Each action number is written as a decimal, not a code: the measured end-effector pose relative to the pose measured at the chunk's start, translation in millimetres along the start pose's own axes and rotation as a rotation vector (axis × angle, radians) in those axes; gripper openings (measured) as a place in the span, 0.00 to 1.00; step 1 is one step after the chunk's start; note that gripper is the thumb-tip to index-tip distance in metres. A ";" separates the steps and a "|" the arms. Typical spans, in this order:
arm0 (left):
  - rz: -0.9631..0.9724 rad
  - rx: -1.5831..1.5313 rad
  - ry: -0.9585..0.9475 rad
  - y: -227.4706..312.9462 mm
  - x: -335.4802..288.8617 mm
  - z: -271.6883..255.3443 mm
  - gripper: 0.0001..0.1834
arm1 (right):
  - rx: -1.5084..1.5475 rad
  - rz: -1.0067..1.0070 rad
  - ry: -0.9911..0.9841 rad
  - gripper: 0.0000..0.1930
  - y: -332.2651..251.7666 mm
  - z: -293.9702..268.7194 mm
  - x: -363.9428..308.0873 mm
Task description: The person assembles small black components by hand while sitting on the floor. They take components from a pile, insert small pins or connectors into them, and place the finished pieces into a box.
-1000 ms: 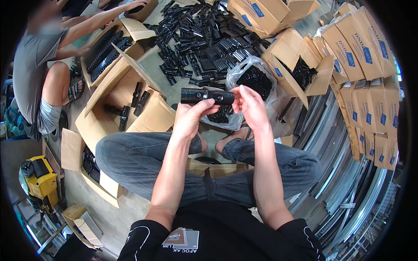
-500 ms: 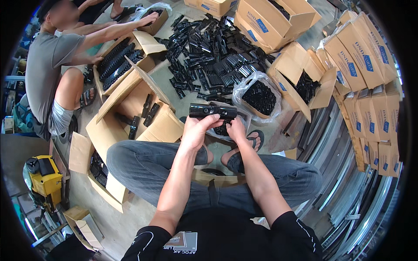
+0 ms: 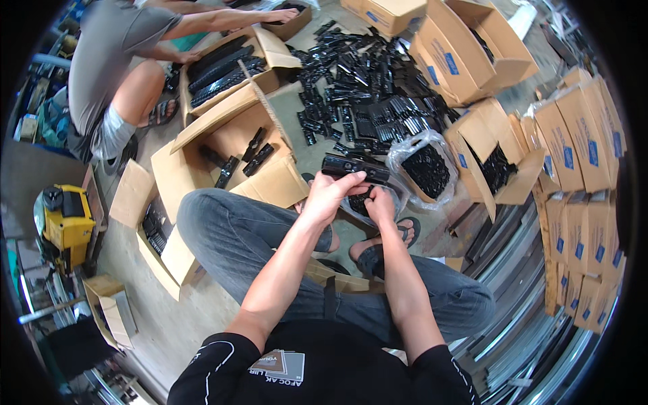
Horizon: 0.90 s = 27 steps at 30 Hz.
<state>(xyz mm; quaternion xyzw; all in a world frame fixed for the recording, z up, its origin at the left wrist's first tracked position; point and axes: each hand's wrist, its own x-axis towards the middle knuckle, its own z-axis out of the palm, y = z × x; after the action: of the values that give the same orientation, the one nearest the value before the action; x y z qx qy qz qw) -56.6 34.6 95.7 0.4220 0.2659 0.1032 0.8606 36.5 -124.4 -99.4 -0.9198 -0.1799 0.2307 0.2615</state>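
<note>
My left hand [image 3: 329, 197] is closed around a black, glossy tube-shaped part [image 3: 355, 168] with a round hole in its side, its thumb lying along the near side. Just below the tube's right end, my right hand [image 3: 381, 204] has its fingers curled in at a plastic-lined container of small black pieces [image 3: 358, 206]. What those fingers pinch is too small to make out. Beyond the hands, many similar black parts [image 3: 368, 101] lie heaped on the floor. An opened cardboard box [image 3: 182, 162] to the left holds several black tube parts [image 3: 256, 159].
A clear bag of small black pieces [image 3: 426, 172] and an open carton [image 3: 496, 158] stand to the right. Stacked cartons [image 3: 574, 148] and long metal bars [image 3: 520, 290] line the right side. At the upper left a co-worker [image 3: 121, 61] reaches over a box of black parts [image 3: 226, 71].
The whole view has shifted and tilted. My right hand has dropped away from the tube's right end toward the small pieces. My left hand still grips the tube, now slanting down to the right.
</note>
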 end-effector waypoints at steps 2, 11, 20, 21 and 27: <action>0.004 0.003 0.019 -2.5 2.5 0.4 0.12 | 0.129 -0.045 0.115 0.08 2.8 -4.5 -2.5; 0.079 0.024 0.136 -4.4 10.1 -6.1 0.13 | 1.049 -0.167 -0.046 0.05 -114.7 -132.0 -17.0; 0.239 0.217 0.147 -7.2 0.3 11.1 0.09 | 0.719 -0.381 0.155 0.10 -135.9 -141.6 -49.0; 0.237 0.215 0.143 -6.1 -1.4 13.7 0.09 | 0.696 -0.403 0.200 0.10 -136.1 -141.9 -48.9; 0.495 0.389 0.163 -5.9 -4.9 19.0 0.12 | 0.697 -0.409 0.202 0.08 -139.4 -148.4 -51.0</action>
<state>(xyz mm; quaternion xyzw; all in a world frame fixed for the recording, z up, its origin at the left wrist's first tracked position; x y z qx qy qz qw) -50.6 16.2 102.4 0.6205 0.2383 0.2900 0.6886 41.9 -95.1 108.4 -0.7395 -0.2436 0.1297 0.6140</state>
